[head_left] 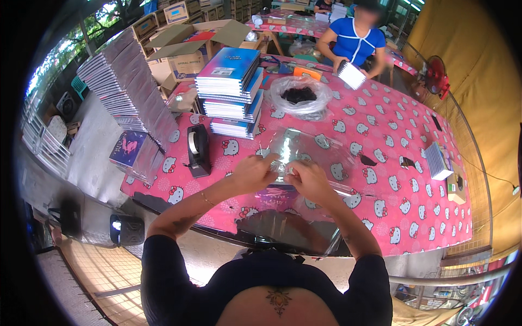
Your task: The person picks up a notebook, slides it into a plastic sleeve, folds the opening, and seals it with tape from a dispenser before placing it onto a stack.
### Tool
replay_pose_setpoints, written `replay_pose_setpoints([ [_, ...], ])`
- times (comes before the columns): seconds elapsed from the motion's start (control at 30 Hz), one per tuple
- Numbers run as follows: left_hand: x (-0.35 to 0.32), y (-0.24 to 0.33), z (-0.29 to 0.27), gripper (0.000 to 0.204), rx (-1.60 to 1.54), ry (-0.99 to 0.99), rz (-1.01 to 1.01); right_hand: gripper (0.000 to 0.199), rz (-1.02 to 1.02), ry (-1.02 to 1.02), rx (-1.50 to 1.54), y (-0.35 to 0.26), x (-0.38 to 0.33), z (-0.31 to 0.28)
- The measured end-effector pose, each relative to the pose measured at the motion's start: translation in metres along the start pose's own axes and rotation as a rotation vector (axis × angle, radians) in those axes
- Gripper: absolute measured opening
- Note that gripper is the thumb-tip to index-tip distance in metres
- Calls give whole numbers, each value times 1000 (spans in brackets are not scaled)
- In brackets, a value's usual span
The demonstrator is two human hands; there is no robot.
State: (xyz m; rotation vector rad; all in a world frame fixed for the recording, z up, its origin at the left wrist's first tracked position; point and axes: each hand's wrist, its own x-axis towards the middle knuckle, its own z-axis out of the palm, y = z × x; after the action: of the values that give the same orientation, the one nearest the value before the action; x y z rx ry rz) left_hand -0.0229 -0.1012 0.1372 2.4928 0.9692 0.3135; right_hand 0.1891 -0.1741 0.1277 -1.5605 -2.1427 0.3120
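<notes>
Both hands are at the near middle of the table, close together over a clear plastic bag [288,145]. My left hand [255,173] has its fingers closed on the plastic from the left. From the right, my right hand [308,178] pinches the same bag. A purple notebook [274,196] with a pink design shows beneath my hands, partly hidden by them and by the shiny film. More clear plastic sheets [331,155] lie flat just beyond and to the right. A black tape dispenser [198,151] stands left of my left hand.
A tall stack of wrapped notebooks [128,81] rises at the left edge. Blue spiral notebooks [228,73] are piled behind the dispenser. Beyond sits a plastic bag of black pieces [299,96]. Across the table, a person in blue [356,41] holds a white-paged notebook [352,75].
</notes>
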Motion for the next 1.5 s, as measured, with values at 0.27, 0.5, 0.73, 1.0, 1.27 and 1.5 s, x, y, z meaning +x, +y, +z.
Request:
replay_pose_setpoints([
  [0.27, 58, -65, 4, 52, -746, -380, 16, 48, 148, -141, 728, 58, 26, 11],
  [0.5, 73, -106, 26, 24, -1096, 304, -305, 43, 232, -119, 765, 57, 17, 21],
  [0.73, -109, -272, 41, 36, 97, 840, -821, 38, 182, -56, 765, 48, 19, 31],
  [1.0, -93, -246, 43, 29, -849, 866, -868, 34, 271, -14, 906, 56, 16, 31],
  [1.27, -134, -241, 85, 11, -550, 1024, -784, 43, 275, -48, 964, 51, 17, 28],
  [1.5, -28, -99, -69, 12, 390, 474, 146, 52, 188, 15, 763, 51, 17, 33],
])
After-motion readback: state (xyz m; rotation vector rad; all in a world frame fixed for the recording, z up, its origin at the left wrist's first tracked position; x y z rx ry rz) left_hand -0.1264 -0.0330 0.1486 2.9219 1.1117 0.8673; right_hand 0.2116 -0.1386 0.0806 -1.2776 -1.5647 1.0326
